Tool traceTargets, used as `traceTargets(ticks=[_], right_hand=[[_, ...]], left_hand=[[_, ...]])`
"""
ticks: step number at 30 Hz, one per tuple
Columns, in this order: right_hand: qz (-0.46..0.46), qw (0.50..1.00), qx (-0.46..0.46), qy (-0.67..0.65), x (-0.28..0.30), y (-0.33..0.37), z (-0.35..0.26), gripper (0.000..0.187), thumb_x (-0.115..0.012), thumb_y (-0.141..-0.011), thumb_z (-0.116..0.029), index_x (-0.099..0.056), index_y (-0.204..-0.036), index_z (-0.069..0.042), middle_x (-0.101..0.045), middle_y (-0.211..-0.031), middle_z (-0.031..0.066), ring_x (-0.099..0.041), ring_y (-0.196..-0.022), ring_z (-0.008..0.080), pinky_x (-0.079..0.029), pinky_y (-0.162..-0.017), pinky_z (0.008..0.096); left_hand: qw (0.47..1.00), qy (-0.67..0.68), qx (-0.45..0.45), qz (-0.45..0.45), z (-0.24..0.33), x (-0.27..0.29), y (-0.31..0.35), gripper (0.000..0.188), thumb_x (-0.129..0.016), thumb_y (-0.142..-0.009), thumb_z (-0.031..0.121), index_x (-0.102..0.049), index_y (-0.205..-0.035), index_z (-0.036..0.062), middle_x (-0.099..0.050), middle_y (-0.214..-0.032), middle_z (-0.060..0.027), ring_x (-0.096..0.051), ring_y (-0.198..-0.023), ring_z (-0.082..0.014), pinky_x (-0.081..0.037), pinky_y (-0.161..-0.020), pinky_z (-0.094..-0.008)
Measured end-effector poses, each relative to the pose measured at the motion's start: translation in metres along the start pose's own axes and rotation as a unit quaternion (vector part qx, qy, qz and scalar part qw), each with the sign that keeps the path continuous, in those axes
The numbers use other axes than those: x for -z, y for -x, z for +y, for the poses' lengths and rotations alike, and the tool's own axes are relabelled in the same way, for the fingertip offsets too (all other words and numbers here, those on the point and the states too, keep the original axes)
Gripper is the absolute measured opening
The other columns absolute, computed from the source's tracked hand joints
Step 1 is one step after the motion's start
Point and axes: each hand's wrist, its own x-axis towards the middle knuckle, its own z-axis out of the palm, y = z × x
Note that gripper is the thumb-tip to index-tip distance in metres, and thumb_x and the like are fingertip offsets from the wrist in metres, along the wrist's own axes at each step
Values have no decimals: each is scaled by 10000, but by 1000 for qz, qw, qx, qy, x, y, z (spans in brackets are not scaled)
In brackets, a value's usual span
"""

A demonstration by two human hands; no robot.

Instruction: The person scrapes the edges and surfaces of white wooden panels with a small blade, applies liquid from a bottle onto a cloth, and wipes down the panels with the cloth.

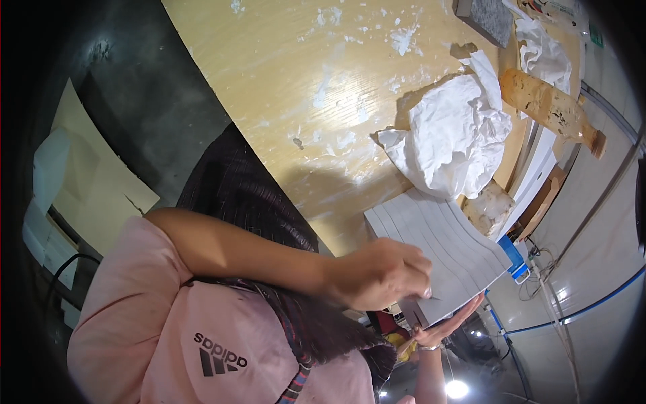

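A pale grey slab (437, 232) with several curved lines running across its face is held at the table's near right edge. Closed in a pinch, my left hand (385, 273) is over the slab's lower left part. A thin dark pointed tip (436, 298) shows at its fingers against the slab; the rest of the tool is hidden in the hand. My right hand (452, 324) supports the slab along its lower right edge, fingers stretched along it and partly hidden beneath. A dark slit or mark (418, 315) is near the slab's lower corner.
Crumpled white paper or cloth (457, 131) lies just beyond the slab on the white-smeared wooden table (269, 60). Farther right is a stained, amber-tinted plastic bottle (548, 104). A grey block (486, 20) sits at the far edge. A blue plastic item (515, 259) and cables are at right.
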Motion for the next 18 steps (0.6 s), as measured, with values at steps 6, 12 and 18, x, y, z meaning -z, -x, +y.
traceTargets(ticks=[6,12,18], right_hand=[[-2,1000,-13,1,1,-7,-9,1245,-434,-669,-890,-202,-1483,22,-207,-1512,275,-171,-1415,436,-149,-1114,594],[-9,999,22,27,0,-11,-14,1246,-426,-673,-890,-204,-1477,35,-205,-1512,281,-174,-1413,440,-137,-1118,600],[-13,999,-43,-12,0,8,7,1277,-446,-657,-894,-164,-1482,39,-181,-1516,283,-172,-1415,434,-130,-1121,600]], left_hand=[[997,1,79,0,-1,5,6,94,-670,-726,-26,-646,-815,-8,-628,-806,-102,-625,-749,-279,-485,-630,-365],[977,22,211,26,1,-6,8,143,-658,-715,-41,-624,-853,-33,-628,-783,-165,-629,-744,-334,-489,-654,-387],[979,9,191,68,-6,-15,17,144,-662,-715,-47,-618,-851,-24,-622,-805,-145,-635,-703,-313,-493,-618,-362]])
